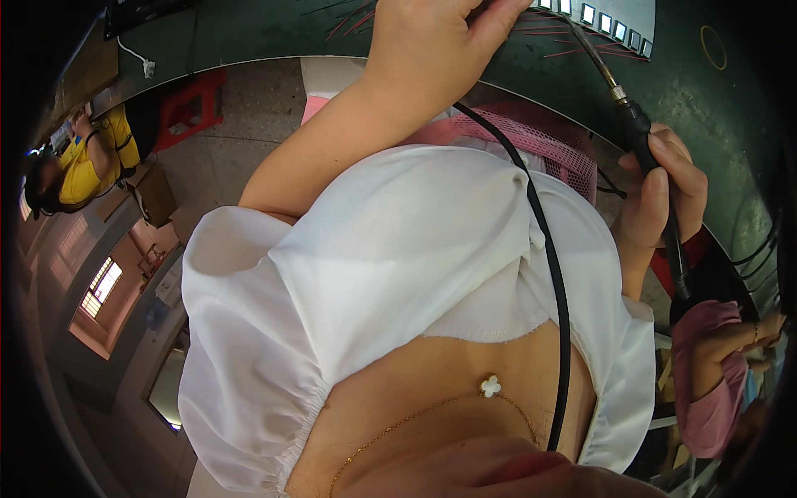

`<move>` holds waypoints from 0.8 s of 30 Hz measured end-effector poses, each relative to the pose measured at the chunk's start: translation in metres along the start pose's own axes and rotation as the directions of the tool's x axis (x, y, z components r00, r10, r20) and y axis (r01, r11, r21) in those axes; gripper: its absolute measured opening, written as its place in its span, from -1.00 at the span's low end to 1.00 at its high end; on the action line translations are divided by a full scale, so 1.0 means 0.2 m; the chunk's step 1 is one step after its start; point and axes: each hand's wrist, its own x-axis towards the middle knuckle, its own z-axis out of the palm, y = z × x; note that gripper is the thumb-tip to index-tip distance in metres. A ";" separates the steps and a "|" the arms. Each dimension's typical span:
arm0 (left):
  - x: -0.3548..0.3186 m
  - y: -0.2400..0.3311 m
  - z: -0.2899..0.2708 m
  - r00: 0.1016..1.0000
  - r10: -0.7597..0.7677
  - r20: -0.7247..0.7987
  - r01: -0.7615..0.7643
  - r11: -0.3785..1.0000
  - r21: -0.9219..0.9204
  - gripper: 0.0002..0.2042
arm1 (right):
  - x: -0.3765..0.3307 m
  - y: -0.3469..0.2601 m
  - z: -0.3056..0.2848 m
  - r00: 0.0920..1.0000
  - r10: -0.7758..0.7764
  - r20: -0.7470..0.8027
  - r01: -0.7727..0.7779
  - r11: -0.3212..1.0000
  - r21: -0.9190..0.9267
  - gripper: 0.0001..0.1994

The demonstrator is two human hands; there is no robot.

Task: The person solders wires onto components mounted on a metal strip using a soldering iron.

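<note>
My right hand (679,187) is closed round the black handle of a soldering iron (638,129). The iron slants up and left, its metal tip beside a row of small square parts with bright faces (604,23). These parts sit along the edge of a white sheet (638,17) at the top of the view. My left hand (436,41) reaches in next to the row, thumb and fingers pressed together. What they pinch, if anything, is cut off by the upper edge. Thin red wires (573,53) lie below the row on the dark green tabletop (689,79).
A black cord (550,249) hangs across my white top. More thin wires (353,21) lie left of my left hand. A yellowish ring (712,47) and a white connector (149,68) rest on the table. People in yellow (87,170) and pink (706,382) are at either side.
</note>
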 end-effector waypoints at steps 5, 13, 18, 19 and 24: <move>0.00 0.03 0.02 1.000 0.019 -0.011 -0.019 1.000 -0.006 -0.95 | -0.01 -0.01 -0.04 1.000 -0.016 0.003 0.016 1.000 0.015 -0.79; -0.02 0.08 0.05 1.000 0.024 -0.010 -0.024 1.000 -0.007 -0.94 | -0.04 -0.03 -0.08 1.000 0.004 -0.023 -0.003 1.000 0.009 -0.79; -0.02 0.09 0.06 0.999 0.049 -0.020 -0.049 0.999 -0.005 -0.95 | -0.05 -0.02 -0.10 1.000 -0.023 -0.007 0.023 1.000 0.010 -0.79; -0.02 0.09 0.06 0.999 0.040 -0.008 -0.040 0.999 0.012 -0.95 | -0.05 -0.03 -0.10 1.000 -0.022 -0.003 0.022 1.000 0.005 -0.79; -0.03 0.08 0.07 0.998 0.058 -0.028 -0.058 0.998 0.005 -0.95 | -0.05 -0.02 -0.10 0.999 -0.035 0.004 0.035 0.999 0.010 -0.79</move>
